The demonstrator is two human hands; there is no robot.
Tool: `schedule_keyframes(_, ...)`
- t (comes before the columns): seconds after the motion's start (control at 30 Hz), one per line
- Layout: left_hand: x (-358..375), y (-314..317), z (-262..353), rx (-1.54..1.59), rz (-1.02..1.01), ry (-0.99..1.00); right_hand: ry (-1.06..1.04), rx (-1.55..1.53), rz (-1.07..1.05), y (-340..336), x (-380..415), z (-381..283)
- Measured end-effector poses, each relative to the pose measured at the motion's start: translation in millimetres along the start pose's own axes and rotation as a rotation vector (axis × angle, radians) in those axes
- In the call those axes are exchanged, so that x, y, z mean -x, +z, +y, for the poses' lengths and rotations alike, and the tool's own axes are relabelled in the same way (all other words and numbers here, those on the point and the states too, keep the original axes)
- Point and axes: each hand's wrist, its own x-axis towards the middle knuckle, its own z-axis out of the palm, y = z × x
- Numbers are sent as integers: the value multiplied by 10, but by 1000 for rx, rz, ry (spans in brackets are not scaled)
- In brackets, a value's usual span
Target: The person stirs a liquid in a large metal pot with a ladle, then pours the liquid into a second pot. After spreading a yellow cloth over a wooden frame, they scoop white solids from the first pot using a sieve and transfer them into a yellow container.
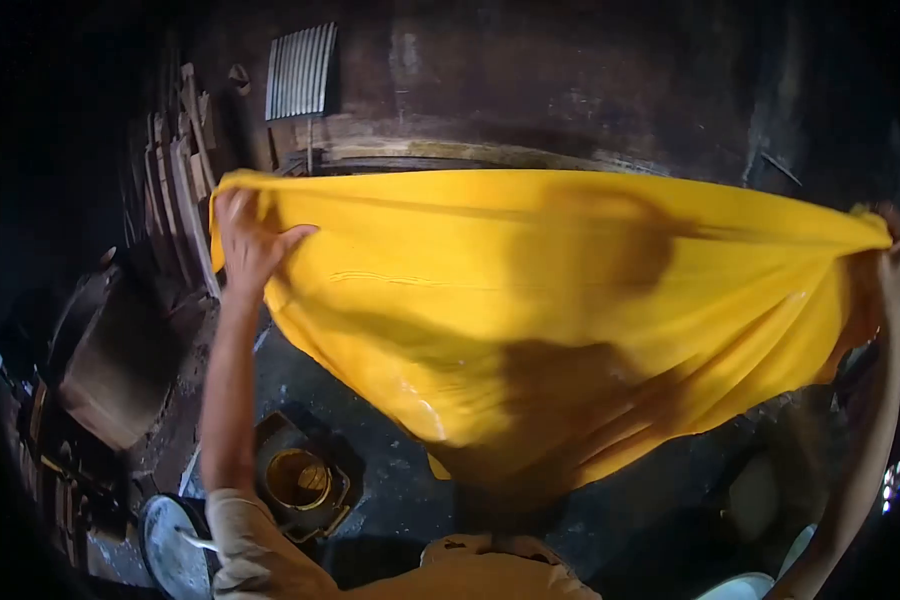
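A large yellow cloth is stretched wide between my two raised hands, its top edge nearly straight and its lower part sagging in folds. My left hand grips its upper left corner, fingers curled over the edge and thumb lying apart across the front. At the far right, my right hand is closed on the bunched upper right corner, partly in shadow and blurred. Dark shadows fall across the middle of the cloth. Its lower edge hangs in front of my body, above the floor.
Below the cloth on the left stands a dark stove-like block with a round opening. Beside it is a round metal lid with a handle. Wooden planks lean at the back left, near a corrugated metal sheet. A pale basin shows bottom right.
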Motion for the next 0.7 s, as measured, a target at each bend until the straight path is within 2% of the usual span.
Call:
schedule_keyframes(0.03, 228, 99, 26, -16, 147, -200, 45, -25, 27, -52, -57, -48)
schedule_keyframes(0.07, 355, 142, 112, 42, 97, -598, -2, 17, 79, -95, -89, -171)
schedule_keyframes(0.1, 493, 227, 177, -38, 164, -648, -201, 198, 141, -155, -146, -146)
schedule_keyframes(0.13, 645, 261, 174, -63, -60, -769, -266, 199, 158, -156, -131, -258)
schedule_keyframes(0.17, 894, 405, 34, -42, -39, -657, -203, 204, 103, -148, -91, -427)
schedule_keyframes(0.2, 1011, 491, -58, 49, -45, -678, -138, 207, 51, -131, -69, -524)
schedule_keyframes(0.23, 1122, 574, -148, 138, -50, -702, -181, 203, 16, -118, -72, -447)
schedule_keyframes(0.27, 1161, 610, -192, 303, -93, -852, -277, 161, -3, -96, -99, -200)
schedule_keyframes(0.3, 1218, 683, -241, 577, -204, -942, -260, 199, -35, -73, -45, -119)
schedule_keyframes(0.33, 1342, 767, -200, 591, -212, -945, -246, 237, -70, -38, 7, -40)
schedule_keyframes(0.4, 1308, 638, 231, 1162, -818, -1594, -205, 351, -54, 72, 142, 347)
schedule_keyframes(0.43, 1268, 525, 422, 1180, -975, -1505, -52, 454, -159, 81, 206, 454)
schedule_keyframes(0.47, 1229, 404, 565, 1191, -1128, -1409, -139, 613, -52, 141, 293, 859)
schedule_keyframes(0.5, 1207, 311, 623, 1316, -1146, -1124, -71, 688, -98, 129, 364, 903)
schedule_keyframes(0.53, 1179, 246, 618, 1320, -1160, -1131, -1, 763, -145, 111, 455, 937)
schedule_keyframes(0.6, 1087, 128, 587, 1112, -1534, -458, -13, 857, -257, 100, 628, 1297)
schedule_keyframes(0.63, 971, -18, 749, 957, -1446, -325, -25, 943, -354, 102, 719, 1517)
schedule_keyframes(0.67, 951, -87, 798, 961, -1453, -335, 31, 968, -360, 108, 835, 1744)
schedule_keyframes(0.7, 942, -136, 830, 570, -1396, -110, 85, 991, -364, 117, 954, 1932)
